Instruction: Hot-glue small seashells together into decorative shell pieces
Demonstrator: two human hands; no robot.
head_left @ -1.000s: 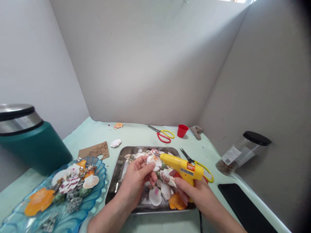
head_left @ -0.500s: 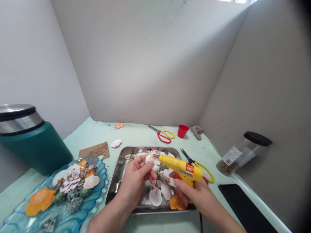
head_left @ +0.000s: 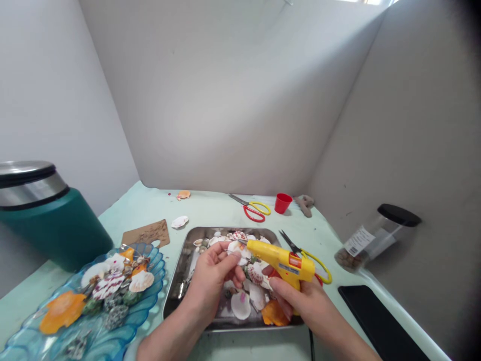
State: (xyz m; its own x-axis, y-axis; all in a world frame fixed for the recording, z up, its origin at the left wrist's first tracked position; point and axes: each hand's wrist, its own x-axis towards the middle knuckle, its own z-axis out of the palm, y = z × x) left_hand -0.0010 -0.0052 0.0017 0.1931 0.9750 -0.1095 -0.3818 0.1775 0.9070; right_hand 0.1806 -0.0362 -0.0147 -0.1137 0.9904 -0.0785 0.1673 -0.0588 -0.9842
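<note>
Pinched between the thumb and fingers of my left hand (head_left: 216, 268) is a white seashell (head_left: 233, 247), held above the metal tray (head_left: 176, 281). My right hand (head_left: 296, 296) is wrapped round the handle of a yellow hot glue gun (head_left: 280, 258). The gun points left, its metal nozzle right at the shell; whether they touch I cannot tell. Under both hands the tray bears many shells, among them a white scallop shell (head_left: 240, 306) and an orange shell (head_left: 274, 313). The trigger is hidden by my right fingers.
At left stand a blue scalloped plate (head_left: 131, 333) of shells and a teal bottle (head_left: 56, 225). Behind the tray lie scissors (head_left: 250, 205) beside a red cup (head_left: 282, 203). More scissors (head_left: 296, 248), a lidded jar (head_left: 372, 240) and a black phone-like slab (head_left: 379, 321) are to the right.
Both hands stay almost in place. The shell in my left hand and the glue gun have shifted very slightly to the right.
</note>
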